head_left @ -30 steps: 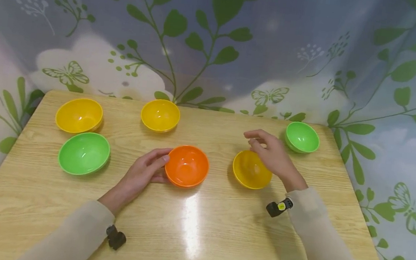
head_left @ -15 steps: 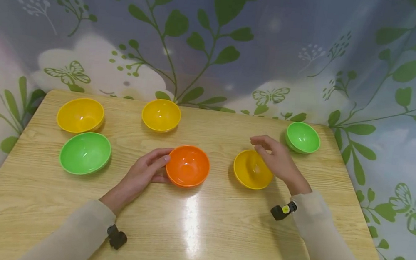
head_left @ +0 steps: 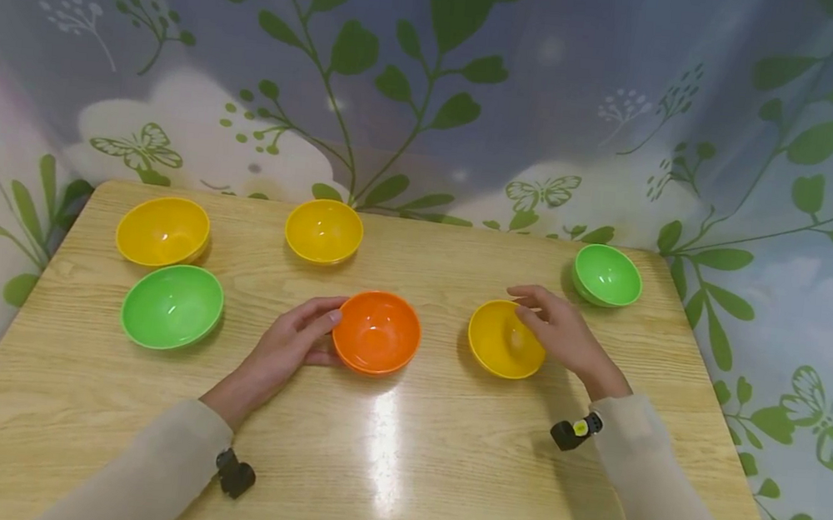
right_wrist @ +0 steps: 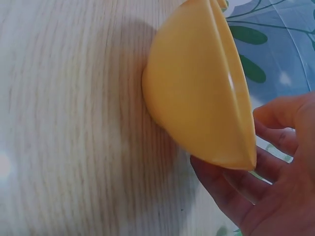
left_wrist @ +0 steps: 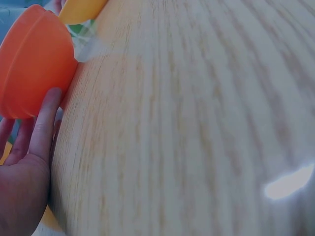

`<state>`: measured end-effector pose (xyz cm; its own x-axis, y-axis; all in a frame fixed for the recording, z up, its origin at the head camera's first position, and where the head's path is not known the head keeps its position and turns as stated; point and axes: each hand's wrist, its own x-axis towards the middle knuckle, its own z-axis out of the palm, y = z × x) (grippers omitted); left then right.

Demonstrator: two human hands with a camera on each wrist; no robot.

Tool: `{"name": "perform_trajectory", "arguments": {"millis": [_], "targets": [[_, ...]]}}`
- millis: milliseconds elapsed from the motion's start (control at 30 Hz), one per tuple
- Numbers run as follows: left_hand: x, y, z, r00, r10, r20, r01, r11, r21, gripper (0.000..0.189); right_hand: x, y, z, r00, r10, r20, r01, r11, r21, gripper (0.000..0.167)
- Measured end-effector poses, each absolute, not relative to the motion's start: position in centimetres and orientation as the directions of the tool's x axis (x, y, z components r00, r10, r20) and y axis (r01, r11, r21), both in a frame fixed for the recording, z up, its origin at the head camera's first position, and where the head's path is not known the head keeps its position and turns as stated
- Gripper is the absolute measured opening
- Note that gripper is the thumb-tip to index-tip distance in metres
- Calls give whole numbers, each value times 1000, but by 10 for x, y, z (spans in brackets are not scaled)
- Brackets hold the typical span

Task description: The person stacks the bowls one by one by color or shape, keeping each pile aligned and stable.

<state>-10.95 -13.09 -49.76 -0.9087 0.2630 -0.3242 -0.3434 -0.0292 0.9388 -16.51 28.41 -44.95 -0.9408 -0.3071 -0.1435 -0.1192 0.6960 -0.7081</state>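
An orange bowl stands upright near the middle of the wooden table. My left hand holds it at its left side, thumb at the rim and fingers against the outer wall. In the left wrist view, a fingertip meets the lower side of the orange bowl. To the right is a yellow bowl, with my right hand at its right rim. The right wrist view shows that hand with loosely bent fingers around the edge of the yellow bowl, thumb apart from the other fingers.
At the back left, a yellow bowl stands behind a green bowl. Another yellow bowl is near the back edge, and a smaller green bowl near the back right corner. A leaf-patterned curtain hangs behind the table.
My right hand has drawn back toward the right and nearer to me, from over the yellow bowl to its right rim. The left hand and the bowls have stayed in place.
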Motion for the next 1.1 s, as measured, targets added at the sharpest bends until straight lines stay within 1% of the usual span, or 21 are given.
{"name": "perform_trajectory", "arguments": {"millis": [300, 700, 900, 1100], "targets": [[-110, -131, -498, -909, 265, -323, -343, -33, 939, 53, -158, 288, -454, -930, -307, -204, -64, 678, -733, 44], [-111, -131, -499, -910, 267, -317, -334, -20, 942, 54, -154, 289, -460, -927, -298, -226, -28, 659, -751, 45], [-112, -131, -499, -907, 264, -327, -343, -14, 939, 54, -152, 291, -462, -923, -310, -229, -15, 623, -782, 45], [-111, -131, -499, -905, 257, -340, -354, -10, 935, 53, -148, 292, -464, -915, -306, -263, 44, 573, -819, 47]]}}
